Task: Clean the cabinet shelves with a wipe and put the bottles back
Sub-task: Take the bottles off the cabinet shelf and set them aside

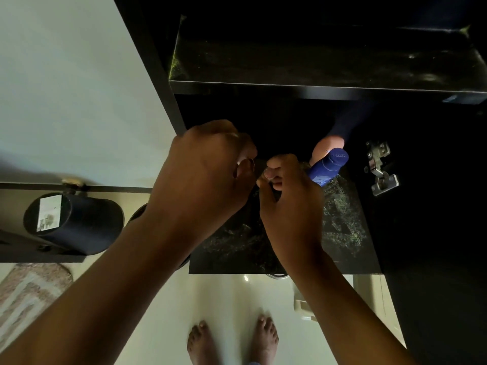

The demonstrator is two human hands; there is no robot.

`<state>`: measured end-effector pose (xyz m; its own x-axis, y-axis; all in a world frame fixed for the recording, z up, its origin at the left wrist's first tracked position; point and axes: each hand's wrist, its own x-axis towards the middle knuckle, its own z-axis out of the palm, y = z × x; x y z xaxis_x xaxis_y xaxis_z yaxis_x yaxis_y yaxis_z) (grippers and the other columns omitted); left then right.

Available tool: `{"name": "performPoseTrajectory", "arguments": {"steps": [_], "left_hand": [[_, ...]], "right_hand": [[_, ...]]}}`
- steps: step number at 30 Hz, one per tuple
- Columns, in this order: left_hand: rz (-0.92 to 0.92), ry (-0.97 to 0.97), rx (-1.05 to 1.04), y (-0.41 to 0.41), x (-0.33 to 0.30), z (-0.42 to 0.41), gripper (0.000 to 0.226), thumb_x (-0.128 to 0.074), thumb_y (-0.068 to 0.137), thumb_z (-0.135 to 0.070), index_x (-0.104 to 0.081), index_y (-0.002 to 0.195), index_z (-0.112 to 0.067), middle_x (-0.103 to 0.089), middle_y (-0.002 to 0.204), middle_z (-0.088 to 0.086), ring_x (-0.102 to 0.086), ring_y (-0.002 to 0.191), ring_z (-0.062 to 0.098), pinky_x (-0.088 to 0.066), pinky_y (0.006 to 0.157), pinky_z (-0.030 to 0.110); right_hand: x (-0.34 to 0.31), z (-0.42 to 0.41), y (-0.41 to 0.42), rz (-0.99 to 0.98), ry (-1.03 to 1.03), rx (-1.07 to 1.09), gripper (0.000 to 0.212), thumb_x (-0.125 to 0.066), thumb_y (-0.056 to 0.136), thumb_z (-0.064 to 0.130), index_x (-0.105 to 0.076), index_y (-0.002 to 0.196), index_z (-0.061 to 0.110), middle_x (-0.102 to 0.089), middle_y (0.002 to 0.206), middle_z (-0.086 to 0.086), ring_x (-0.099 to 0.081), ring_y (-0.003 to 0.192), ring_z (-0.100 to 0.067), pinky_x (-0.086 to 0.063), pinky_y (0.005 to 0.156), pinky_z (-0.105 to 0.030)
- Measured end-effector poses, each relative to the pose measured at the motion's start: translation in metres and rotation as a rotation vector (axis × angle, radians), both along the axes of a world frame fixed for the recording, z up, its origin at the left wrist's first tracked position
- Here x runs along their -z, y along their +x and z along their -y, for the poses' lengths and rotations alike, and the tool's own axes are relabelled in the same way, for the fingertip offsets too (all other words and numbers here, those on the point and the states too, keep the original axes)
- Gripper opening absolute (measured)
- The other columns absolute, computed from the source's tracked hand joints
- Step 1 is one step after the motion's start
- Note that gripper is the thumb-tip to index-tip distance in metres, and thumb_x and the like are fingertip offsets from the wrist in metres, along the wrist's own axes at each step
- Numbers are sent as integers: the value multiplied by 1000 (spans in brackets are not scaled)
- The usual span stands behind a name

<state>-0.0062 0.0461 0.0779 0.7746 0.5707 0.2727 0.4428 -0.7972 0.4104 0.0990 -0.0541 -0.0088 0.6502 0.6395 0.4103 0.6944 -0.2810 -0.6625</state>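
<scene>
A dark cabinet stands open before me, with a dusty upper shelf and a speckled lower shelf. On the lower shelf a blue bottle stands beside a peach-coloured bottle. My left hand and my right hand meet over the lower shelf, both with fingers closed on a small dark thing held between them. What that thing is I cannot tell. The right hand's knuckles touch or nearly touch the blue bottle.
A metal hinge sits on the cabinet's right wall. At the left a dark cylindrical container rests on a low dark ledge. A patterned mat lies on the pale floor, and my bare feet stand below the cabinet.
</scene>
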Motion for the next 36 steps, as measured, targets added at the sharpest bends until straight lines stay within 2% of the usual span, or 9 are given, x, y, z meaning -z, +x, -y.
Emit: {"name": "performPoseTrajectory", "arguments": {"steps": [2,3,8,11,13,19,22,29,36], "left_hand": [[65,3,0,-16,1,6,15,-76,86,-11,-81,97,-18,-75,91,-1,-59,75,7,-51,71,22],[88,0,-2,-24,2,9,15,-76,85,-11,-81,98,-17,-75,92,-1,-60,74,7,-52,72,24],[122,-95,-65,-54,17,18,21,-70,89,-22,-79,107,-17,-78,97,-2,-68,77,8,-54,75,21],[96,-129,-107,-63,35,20,24,-76,88,-18,-78,112,-18,-77,95,-1,-67,75,6,-48,74,11],[77,-154,-139,-66,48,20,25,-78,86,-15,-78,112,-17,-77,93,0,-69,74,9,-47,74,10],[76,-164,-179,-66,78,11,15,-78,87,-13,-80,102,-13,-78,92,3,-72,76,15,-61,75,34],[87,-149,-178,-63,88,2,14,-77,88,-14,-80,101,-14,-79,92,4,-73,77,18,-63,75,41],[94,-144,-161,-60,106,-4,11,-75,88,-11,-80,98,-12,-78,86,7,-72,72,22,-62,70,43],[124,-160,-179,-58,111,-5,12,-77,88,-11,-81,99,-11,-78,88,6,-73,73,19,-63,70,41]], "right_hand": [[0,8,-6,-46,27,-16,21,-77,88,10,-65,105,9,-71,95,-1,-68,89,-14,-60,71,-34],[0,11,-10,-60,36,-25,20,-77,89,12,-66,106,9,-71,94,-1,-68,88,-14,-59,71,-34],[12,21,-37,-104,16,-75,23,-74,91,19,-68,112,11,-73,99,-1,-69,91,-15,-59,73,-32],[27,20,-50,-145,-19,-75,24,-73,93,24,-67,112,11,-74,102,-1,-70,93,-14,-61,75,-32],[38,17,-56,-145,-49,-78,21,-72,93,27,-67,107,13,-74,99,0,-70,90,-14,-61,73,-34],[60,0,-64,-126,-71,-90,18,-73,92,22,-67,106,13,-74,98,-3,-71,89,-19,-61,69,-38],[67,-9,-66,-126,-87,-90,17,-72,92,23,-66,106,15,-72,99,-3,-69,89,-19,-60,67,-39],[69,-15,-68,-119,-105,-73,20,-69,93,24,-66,112,17,-73,105,-1,-71,95,-18,-60,73,-38],[68,-11,-70,-102,-133,-42,18,-72,91,24,-66,108,18,-75,101,1,-73,92,-18,-61,70,-39]]}}
